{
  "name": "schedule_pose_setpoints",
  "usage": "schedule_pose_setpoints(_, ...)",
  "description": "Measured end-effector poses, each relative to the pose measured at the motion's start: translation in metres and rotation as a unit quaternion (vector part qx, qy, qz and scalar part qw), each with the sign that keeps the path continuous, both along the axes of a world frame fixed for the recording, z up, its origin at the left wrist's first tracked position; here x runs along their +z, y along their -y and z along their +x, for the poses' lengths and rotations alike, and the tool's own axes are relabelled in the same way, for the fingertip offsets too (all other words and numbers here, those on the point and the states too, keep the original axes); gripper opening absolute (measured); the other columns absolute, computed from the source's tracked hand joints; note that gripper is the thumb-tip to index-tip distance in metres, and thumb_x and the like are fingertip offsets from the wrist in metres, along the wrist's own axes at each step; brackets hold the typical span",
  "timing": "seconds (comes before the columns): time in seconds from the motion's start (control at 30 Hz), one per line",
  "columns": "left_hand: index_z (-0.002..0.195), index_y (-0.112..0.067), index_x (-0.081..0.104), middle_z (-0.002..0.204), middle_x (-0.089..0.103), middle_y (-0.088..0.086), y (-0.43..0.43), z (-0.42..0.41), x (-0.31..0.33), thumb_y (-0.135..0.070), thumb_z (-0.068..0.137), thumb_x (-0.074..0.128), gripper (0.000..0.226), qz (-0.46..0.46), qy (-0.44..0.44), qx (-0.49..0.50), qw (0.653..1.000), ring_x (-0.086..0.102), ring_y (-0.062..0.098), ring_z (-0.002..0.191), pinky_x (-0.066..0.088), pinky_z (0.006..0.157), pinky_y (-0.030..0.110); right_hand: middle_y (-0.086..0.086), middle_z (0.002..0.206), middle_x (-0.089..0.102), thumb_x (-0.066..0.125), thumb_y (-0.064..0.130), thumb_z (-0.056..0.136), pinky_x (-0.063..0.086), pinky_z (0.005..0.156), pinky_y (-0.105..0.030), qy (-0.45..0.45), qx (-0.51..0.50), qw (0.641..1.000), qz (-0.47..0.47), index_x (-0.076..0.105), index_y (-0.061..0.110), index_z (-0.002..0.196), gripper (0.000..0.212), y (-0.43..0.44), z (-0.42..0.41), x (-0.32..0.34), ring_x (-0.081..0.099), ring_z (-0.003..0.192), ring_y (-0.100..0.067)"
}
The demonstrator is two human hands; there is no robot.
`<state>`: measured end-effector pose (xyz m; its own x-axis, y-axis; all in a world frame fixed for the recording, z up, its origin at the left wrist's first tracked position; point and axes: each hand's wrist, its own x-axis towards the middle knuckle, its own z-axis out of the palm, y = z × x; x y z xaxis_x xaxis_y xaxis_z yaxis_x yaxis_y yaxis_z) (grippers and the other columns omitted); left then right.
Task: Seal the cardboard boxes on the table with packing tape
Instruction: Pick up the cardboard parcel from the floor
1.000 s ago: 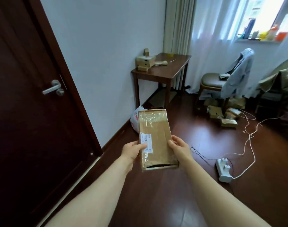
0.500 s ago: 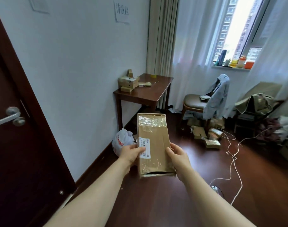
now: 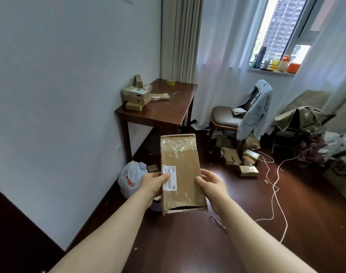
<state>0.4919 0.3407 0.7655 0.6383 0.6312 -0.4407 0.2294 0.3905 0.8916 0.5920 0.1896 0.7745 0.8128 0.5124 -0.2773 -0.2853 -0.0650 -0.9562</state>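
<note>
I hold a long flat cardboard box [image 3: 183, 170] in front of me, well above the floor. It has a white barcode label and wrinkled clear tape; its near end gapes open. My left hand [image 3: 152, 183] grips its left edge, thumb on the label. My right hand [image 3: 211, 184] grips the right edge. Ahead stands a dark wooden table [image 3: 164, 113] against the wall. On it lie a stack of small cardboard boxes [image 3: 135, 96], a brown tape roll [image 3: 138, 80] standing on edge and a yellow tape roll [image 3: 170, 82].
A white plastic bag [image 3: 129, 178] sits on the floor by the wall. Right of the table is a chair [image 3: 225, 119] draped with a blue garment, with loose boxes [image 3: 241, 160] and a white cable [image 3: 274, 186] on the floor. A second cluttered chair [image 3: 302, 119] stands further right.
The view has swung right and forward: the dark door has left the frame and the table is nearer. Both hands keep the same hold on the box.
</note>
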Motion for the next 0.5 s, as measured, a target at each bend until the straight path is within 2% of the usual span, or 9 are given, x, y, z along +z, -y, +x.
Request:
schedule_pose_setpoints(0.07, 0.095, -0.008, 0.065, 0.078, 0.071, 0.006, -0.014, 0.025, -0.006, -0.009, 0.089, 0.064, 0.006, -0.005, -0.002, 0.004, 1.000, 0.068, 0.015, 0.068, 0.057, 0.066, 0.029, -0.002, 0.091, 0.068, 0.056, 0.000, 0.093, 0.050, 0.049, -0.016, -0.012, 0.002, 1.000, -0.003, 0.059, 0.009, 0.113, 0.022, -0.013, 0.024, -0.003, 0.064, 0.071, -0.010)
schedule_pose_setpoints(0.17, 0.090, -0.009, 0.065, 0.077, 0.070, 0.005, -0.030, 0.063, -0.009, -0.009, 0.090, 0.062, 0.003, -0.002, -0.011, 0.012, 1.000, 0.067, 0.009, 0.055, 0.053, 0.049, 0.021, -0.003, 0.094, 0.067, 0.058, 0.001, 0.092, 0.050, 0.050, -0.017, -0.014, 0.016, 1.000, -0.014, 0.059, 0.008, 0.116, 0.024, -0.032, 0.067, -0.007, 0.064, 0.075, -0.011)
schedule_pose_setpoints(0.27, 0.087, -0.008, 0.065, 0.065, 0.070, 0.001, -0.044, 0.111, -0.004, -0.009, 0.092, 0.060, 0.007, 0.011, -0.013, 0.018, 1.000, 0.066, 0.006, 0.050, 0.051, 0.044, 0.017, -0.004, 0.094, 0.067, 0.059, 0.001, 0.092, 0.050, 0.048, -0.017, -0.018, 0.034, 0.999, -0.003, 0.058, 0.004, 0.118, 0.027, -0.050, 0.120, -0.005, 0.064, 0.074, -0.012)
schedule_pose_setpoints(0.33, 0.085, -0.006, 0.066, 0.057, 0.068, -0.002, -0.051, 0.147, 0.004, -0.010, 0.092, 0.061, 0.009, 0.019, -0.014, 0.030, 0.999, 0.065, 0.006, 0.047, 0.050, 0.043, 0.017, -0.010, 0.102, 0.068, 0.060, 0.001, 0.091, 0.052, 0.052, -0.020, -0.029, 0.044, 0.999, 0.005, 0.057, 0.002, 0.121, 0.030, -0.061, 0.162, -0.002, 0.065, 0.077, -0.015)
schedule_pose_setpoints(0.43, 0.083, -0.004, 0.068, 0.063, 0.070, 0.001, -0.063, 0.201, 0.016, -0.018, 0.091, 0.064, 0.016, 0.047, -0.024, 0.043, 0.998, 0.066, 0.011, 0.053, 0.053, 0.052, 0.021, -0.014, 0.109, 0.067, 0.063, 0.003, 0.089, 0.055, 0.068, -0.030, -0.037, 0.060, 0.997, 0.007, 0.054, 0.002, 0.128, 0.039, -0.076, 0.224, 0.003, 0.065, 0.083, -0.020)
schedule_pose_setpoints(0.5, 0.081, -0.006, 0.070, 0.073, 0.071, 0.005, -0.074, 0.234, 0.022, -0.023, 0.091, 0.064, 0.021, 0.069, -0.030, 0.046, 0.996, 0.066, 0.013, 0.061, 0.053, 0.061, 0.025, -0.015, 0.111, 0.067, 0.063, 0.003, 0.088, 0.053, 0.069, -0.033, -0.049, 0.067, 0.996, 0.015, 0.052, 0.005, 0.131, 0.044, -0.085, 0.259, 0.006, 0.064, 0.082, -0.022)
